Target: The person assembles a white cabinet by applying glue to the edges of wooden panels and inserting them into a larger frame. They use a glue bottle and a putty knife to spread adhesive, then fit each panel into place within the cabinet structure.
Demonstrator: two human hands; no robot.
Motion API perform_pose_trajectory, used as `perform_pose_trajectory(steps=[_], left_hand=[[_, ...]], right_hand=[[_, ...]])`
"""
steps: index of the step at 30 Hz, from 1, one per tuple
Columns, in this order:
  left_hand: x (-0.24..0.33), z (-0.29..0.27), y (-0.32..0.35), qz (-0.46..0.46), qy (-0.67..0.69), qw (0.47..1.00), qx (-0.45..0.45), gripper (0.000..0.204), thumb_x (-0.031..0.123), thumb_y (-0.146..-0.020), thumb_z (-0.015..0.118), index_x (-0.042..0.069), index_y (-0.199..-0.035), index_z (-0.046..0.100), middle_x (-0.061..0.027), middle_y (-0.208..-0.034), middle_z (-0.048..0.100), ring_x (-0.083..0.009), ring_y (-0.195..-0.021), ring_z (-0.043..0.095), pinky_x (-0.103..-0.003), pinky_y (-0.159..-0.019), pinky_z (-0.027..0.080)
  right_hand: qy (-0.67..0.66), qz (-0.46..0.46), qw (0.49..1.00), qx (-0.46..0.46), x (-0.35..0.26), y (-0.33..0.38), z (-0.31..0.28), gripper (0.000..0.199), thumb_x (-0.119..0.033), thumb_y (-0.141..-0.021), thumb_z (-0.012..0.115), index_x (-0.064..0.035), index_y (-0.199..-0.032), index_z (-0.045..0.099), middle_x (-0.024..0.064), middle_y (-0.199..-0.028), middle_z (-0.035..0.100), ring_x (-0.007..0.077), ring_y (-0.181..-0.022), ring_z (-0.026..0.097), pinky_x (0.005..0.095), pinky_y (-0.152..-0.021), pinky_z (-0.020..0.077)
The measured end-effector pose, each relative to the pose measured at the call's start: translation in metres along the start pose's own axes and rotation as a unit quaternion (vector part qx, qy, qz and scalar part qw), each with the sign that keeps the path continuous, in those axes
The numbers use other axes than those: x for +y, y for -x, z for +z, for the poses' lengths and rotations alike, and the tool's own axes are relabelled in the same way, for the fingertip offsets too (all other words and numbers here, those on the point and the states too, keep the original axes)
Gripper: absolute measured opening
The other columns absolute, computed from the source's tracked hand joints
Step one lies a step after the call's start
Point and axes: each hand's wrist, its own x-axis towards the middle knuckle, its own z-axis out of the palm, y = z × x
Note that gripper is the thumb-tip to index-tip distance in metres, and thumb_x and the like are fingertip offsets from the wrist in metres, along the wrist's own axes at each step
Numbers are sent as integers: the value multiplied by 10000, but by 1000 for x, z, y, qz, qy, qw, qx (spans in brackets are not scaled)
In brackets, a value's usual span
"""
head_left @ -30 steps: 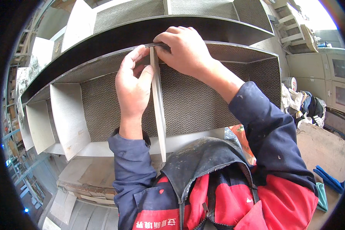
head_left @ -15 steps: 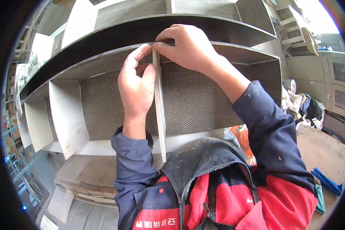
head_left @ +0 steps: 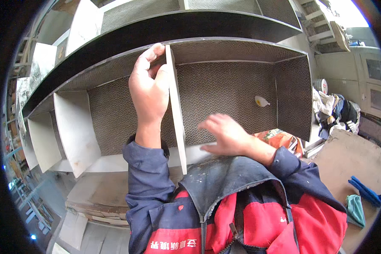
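A long grey box-like carcass with a zigzag-patterned inner face (head_left: 148, 114) lies before me. Across its middle stands a narrow white divider board (head_left: 176, 106). My left hand (head_left: 149, 91) is at the board's far end, its thumb against the left face and its bent fingertips by the carcass's far edge. Over the near part of the right compartment, my right hand (head_left: 224, 134) is apart from the board, blurred, with fingers spread and nothing visible in them. A small white, rounded item with a yellow mark (head_left: 262, 101) lies inside that compartment, toward its right end.
More white dividers (head_left: 76, 127) stand at the left. Beyond a black panel (head_left: 156, 34) lies another similar carcass (head_left: 139, 17). At right are an orange-patterned bag (head_left: 283, 139), a heap of cloths (head_left: 336, 112), a blue cloth (head_left: 365, 190) and a green cloth (head_left: 355, 211).
My right hand has left the divider's far end and come down toward me, to the right of the board. The white item is now uncovered. My left hand stays at the board.
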Motion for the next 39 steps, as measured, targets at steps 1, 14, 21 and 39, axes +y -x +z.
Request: perform_pose_trajectory(steps=[1,14,21,39], left_hand=[[-2,0,-1,8,-4,1000,-1,374,-54,-906,583,-49,-1279,609,-120,-1213,674,-151,-991,672,-275,-879,552],[-4,-3,-3,12,-8,1000,-17,384,-43,-916,595,-79,-1298,583,-138,-1235,651,-182,-1095,649,-311,-986,524],[-2,-4,-3,8,-13,1000,-20,391,-47,-913,597,-81,-1302,573,-142,-1232,650,-178,-1083,651,-306,-968,531],[-2,-6,-3,23,-42,998,-33,378,-20,-923,594,-61,-1299,582,-150,-1223,659,-172,-1031,671,-304,-916,563]], right_hand=[[13,8,999,-40,3,9,14,583,-335,-705,852,-54,-1150,601,137,-1045,618,350,-1044,604,463,-906,482],[134,-38,990,-25,14,1,102,464,-451,-687,804,-82,-889,608,86,-899,620,277,-917,601,417,-836,461],[131,-34,989,51,21,-3,114,366,-396,-707,779,-96,-830,609,68,-825,617,277,-843,615,414,-798,472],[114,-19,990,80,22,-9,116,384,-392,-669,794,-87,-769,583,69,-780,600,269,-790,613,414,-745,470]])
